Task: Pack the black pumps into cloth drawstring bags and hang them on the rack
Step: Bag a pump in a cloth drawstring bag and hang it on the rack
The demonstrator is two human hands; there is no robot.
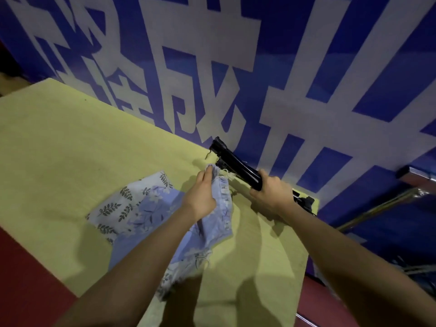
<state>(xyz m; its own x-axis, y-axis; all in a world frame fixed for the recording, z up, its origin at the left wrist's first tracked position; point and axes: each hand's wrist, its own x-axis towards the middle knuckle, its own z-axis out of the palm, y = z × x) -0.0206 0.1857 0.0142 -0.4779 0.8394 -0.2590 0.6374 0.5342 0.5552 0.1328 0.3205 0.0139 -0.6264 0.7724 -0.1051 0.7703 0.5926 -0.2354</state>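
Note:
My right hand point(271, 194) grips a pair of black pumps point(236, 165) held together, heels pointing up and away toward the wall. My left hand point(203, 193) pinches the gathered rim of a light blue floral cloth drawstring bag point(212, 223), lifted just left of the pumps. A second cloth bag point(127, 206) with a dark leaf print lies flat on the yellow-green table point(70, 142) under and left of the held bag. The toes of the pumps are hidden behind my right hand.
A blue wall banner point(259, 67) with large white characters stands right behind the table. A metal rack bar point(382, 206) runs at the right beyond the table's edge. Dark red floor point(28, 274) shows at the lower left.

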